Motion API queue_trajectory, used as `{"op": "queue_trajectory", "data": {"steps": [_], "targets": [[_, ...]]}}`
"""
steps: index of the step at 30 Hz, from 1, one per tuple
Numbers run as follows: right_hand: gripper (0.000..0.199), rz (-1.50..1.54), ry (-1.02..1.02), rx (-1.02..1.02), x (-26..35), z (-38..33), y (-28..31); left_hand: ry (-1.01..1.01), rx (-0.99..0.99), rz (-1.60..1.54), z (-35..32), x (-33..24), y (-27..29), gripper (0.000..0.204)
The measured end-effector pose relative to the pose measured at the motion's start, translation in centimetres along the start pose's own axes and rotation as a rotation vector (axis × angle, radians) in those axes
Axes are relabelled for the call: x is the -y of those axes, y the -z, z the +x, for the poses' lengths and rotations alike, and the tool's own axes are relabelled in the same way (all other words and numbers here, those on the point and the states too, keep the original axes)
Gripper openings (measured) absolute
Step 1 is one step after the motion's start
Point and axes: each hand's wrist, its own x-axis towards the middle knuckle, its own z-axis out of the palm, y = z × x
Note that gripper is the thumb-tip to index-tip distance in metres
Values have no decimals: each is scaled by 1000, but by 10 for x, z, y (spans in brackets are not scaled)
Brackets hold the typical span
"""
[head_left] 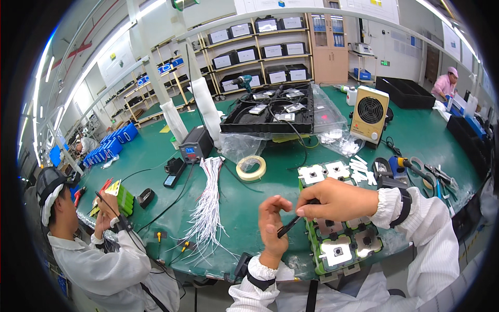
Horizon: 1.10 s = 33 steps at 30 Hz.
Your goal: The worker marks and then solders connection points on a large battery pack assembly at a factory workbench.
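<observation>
Both of my hands are over the near edge of the table, joined by a slim black pen-like tool (289,226). My left hand (271,229) has its lower end against the palm, the fingers curled. The upper end is pinched between thumb and fingers of my right hand (335,199); its exact kind is hard to make out. Beneath and beside my right hand sits a battery pack (335,251) of green cells topped with silvery plates, each with a dark round centre. My right hand and forearm cover part of it.
On the green table (249,205) lie a bundle of white wires (208,203), a tape roll (251,168), a soldering station (197,144), white strips (362,170) and pliers (442,182). A fan unit (369,115) stands behind, near a black tray (270,112). A co-worker (93,244) handles green cells at left.
</observation>
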Motion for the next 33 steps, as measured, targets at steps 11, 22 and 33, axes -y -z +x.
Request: {"op": "queue_trajectory", "data": {"steps": [11,22,33], "targets": [[29,165,-73,-27,6,-18,-14,-36,-14,35,3,-2,3,80],[19,-234,224,-1272,-57,-177,27,312,-509,-136,22,30,42,56],[18,-448,-205,-1473,-190,-245,-38,461,-424,-66,18,41,39,49]]}}
